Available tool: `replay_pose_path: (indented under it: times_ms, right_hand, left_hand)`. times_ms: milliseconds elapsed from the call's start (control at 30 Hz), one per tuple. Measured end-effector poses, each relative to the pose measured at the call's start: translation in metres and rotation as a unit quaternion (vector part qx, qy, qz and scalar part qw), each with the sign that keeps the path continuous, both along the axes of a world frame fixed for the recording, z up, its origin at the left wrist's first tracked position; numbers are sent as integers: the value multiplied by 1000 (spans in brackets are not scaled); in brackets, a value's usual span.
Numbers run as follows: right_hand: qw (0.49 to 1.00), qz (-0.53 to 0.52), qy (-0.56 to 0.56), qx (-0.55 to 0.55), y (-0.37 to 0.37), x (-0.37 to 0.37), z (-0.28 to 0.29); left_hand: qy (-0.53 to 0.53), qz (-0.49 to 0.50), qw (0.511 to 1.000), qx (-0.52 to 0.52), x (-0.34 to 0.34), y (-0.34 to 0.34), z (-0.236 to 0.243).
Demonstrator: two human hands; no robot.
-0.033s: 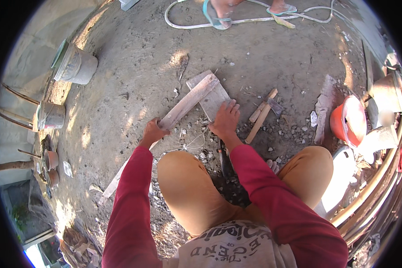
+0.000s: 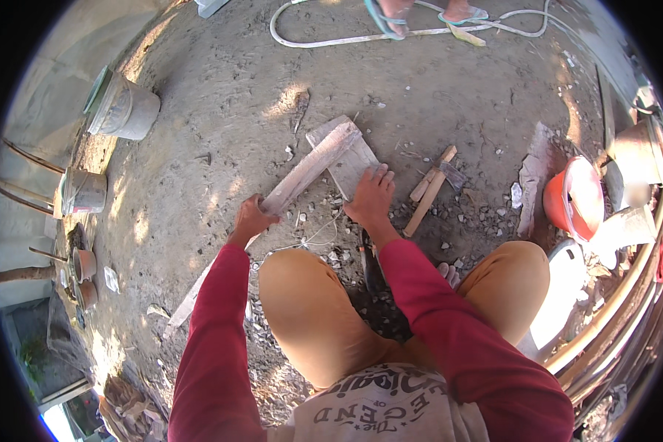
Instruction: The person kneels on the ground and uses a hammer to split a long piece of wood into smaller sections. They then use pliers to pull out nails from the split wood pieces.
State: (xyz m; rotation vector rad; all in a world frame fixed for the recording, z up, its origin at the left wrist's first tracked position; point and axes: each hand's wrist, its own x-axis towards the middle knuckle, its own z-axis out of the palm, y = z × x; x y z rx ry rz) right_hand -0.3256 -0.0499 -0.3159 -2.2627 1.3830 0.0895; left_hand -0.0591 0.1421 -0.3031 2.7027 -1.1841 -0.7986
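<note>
My left hand point(image 2: 253, 219) is closed around a long, pale wooden plank point(image 2: 309, 169), which slants from the lower left up to the middle of the ground. The plank's far end lies across a shorter, wider board point(image 2: 355, 163). On that board's near right edge is my right hand point(image 2: 372, 199), its fingers over the top and its thumb at the side. A thin pale string point(image 2: 318, 239) lies loose between the hands and my knees. Right of my right hand rests a wooden-handled tool with a dark metal head point(image 2: 451, 175), beside a short wood piece.
Buckets point(image 2: 125, 107) stand along the left wall. A white hose point(image 2: 309, 44) curves at the far side, where another person's sandaled feet point(image 2: 464, 13) are. A red basin point(image 2: 573, 197), a rough strip point(image 2: 535, 173) and long poles point(image 2: 604, 313) lie at right. Small stones litter the near ground.
One foot of the other person has shifted to the right at the far side. My hands and both boards have stayed in place.
</note>
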Motion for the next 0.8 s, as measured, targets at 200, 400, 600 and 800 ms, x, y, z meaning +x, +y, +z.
replay_pose_path:
  times_ms: [200, 400, 600, 800]
  right_hand:
    - [984, -4, -173, 45, -27, -4, 19]
    - [974, -38, -219, 49, -49, -15, 39]
    - [963, -54, -262, 31, -62, -22, 26]
    - [961, -46, -272, 21, -70, -30, 12]
  left_hand:
    - [-222, -50, 970, -83, -17, 12, 15]
    - [-340, -81, 912, -213, -47, 6, 14]
    - [-278, -24, 937, -209, -75, 2, -6]
    - [-134, -92, 980, -112, -66, -28, 31]
